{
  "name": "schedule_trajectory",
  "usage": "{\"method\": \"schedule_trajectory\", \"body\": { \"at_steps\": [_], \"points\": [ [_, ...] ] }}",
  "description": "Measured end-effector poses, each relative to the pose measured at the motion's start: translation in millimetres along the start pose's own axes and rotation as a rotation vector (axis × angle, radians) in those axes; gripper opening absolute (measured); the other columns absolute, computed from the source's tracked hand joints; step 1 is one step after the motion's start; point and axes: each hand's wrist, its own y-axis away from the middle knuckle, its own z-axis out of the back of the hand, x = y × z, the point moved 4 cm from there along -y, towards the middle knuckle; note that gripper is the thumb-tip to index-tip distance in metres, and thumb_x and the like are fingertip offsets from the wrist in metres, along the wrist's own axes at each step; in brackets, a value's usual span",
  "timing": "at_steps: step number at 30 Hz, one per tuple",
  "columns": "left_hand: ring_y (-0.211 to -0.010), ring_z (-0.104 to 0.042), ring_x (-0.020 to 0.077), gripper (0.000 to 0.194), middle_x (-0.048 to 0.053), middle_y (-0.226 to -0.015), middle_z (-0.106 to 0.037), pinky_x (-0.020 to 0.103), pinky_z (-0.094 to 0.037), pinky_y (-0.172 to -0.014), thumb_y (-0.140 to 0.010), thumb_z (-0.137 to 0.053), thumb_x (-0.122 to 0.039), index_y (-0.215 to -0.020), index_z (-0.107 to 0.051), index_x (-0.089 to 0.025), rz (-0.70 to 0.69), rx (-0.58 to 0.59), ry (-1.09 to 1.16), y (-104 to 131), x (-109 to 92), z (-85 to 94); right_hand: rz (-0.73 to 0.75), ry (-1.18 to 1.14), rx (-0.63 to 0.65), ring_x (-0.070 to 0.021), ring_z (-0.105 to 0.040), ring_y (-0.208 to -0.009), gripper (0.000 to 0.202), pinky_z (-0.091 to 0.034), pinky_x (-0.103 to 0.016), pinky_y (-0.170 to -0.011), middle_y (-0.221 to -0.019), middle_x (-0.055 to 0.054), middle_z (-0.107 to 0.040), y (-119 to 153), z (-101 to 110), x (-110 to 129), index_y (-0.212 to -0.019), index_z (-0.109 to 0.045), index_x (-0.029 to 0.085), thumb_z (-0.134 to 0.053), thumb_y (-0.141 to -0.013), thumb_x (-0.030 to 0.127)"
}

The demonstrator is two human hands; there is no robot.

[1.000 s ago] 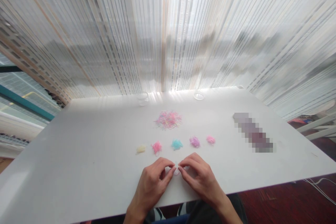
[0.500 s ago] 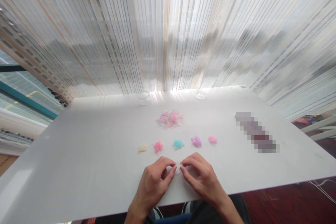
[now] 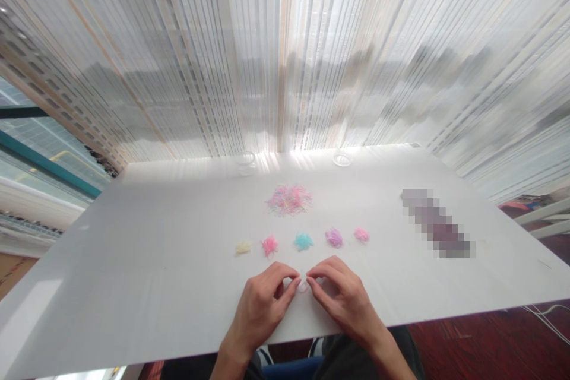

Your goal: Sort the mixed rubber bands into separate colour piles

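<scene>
Near the front edge of the white table, my left hand (image 3: 266,298) and my right hand (image 3: 344,293) face each other with fingertips almost meeting. Thumb and forefinger are pinched on each. Thin rubber bands (image 3: 303,288) show between the fingertips, a pinkish loop lowest and a paler bit above it. Which hand grips which band is too small to make out. Just beyond lies a row of small rubber band piles: yellow (image 3: 243,247), hot pink (image 3: 269,246), turquoise (image 3: 303,241), purple (image 3: 333,237) and light pink (image 3: 361,234). Farther back is a mixed-colour heap (image 3: 289,199).
Two clear round containers or lids, one on the left (image 3: 246,162) and one on the right (image 3: 342,158), sit at the table's far edge by the string curtain (image 3: 280,71). A blurred-out long object (image 3: 439,224) lies on the right of the white table (image 3: 133,285).
Both hands stay pinched in nearly the same place, with the fingertips slightly shifted. The pink loop between them shows a little more clearly. The view has tilted slightly; the piles look the same.
</scene>
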Motion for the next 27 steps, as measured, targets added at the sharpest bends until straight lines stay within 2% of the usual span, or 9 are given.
{"method": "schedule_trajectory", "body": {
  "at_steps": [25,27],
  "points": [
    [-0.061,-0.059,0.0106,0.011,0.003,-0.09,-0.074,0.021,-0.053,-0.06,-0.102,-0.06,-0.024,-0.102,-0.07,-0.02,-0.048,-0.056,-0.02,0.3,-2.7,2.4,0.018,0.012,-0.02,-0.0191,-0.067,-0.081,0.01,-0.057,-0.03,-0.072,-0.086,-0.004,-0.07,-2.8,1.5,2.4,-0.097,-0.071,0.023,-0.063,-0.099,0.019],
    [-0.062,-0.06,0.0105,0.01,0.004,-0.094,-0.075,0.021,-0.054,-0.061,-0.101,-0.062,-0.024,-0.107,-0.07,-0.02,-0.049,-0.063,-0.006,1.5,-0.9,2.0,0.022,0.012,-0.021,-0.0189,-0.067,-0.081,0.01,-0.057,-0.03,-0.073,-0.086,-0.004,-0.07,-2.8,1.5,2.3,-0.098,-0.071,0.023,-0.063,-0.099,0.018]
  ]
}}
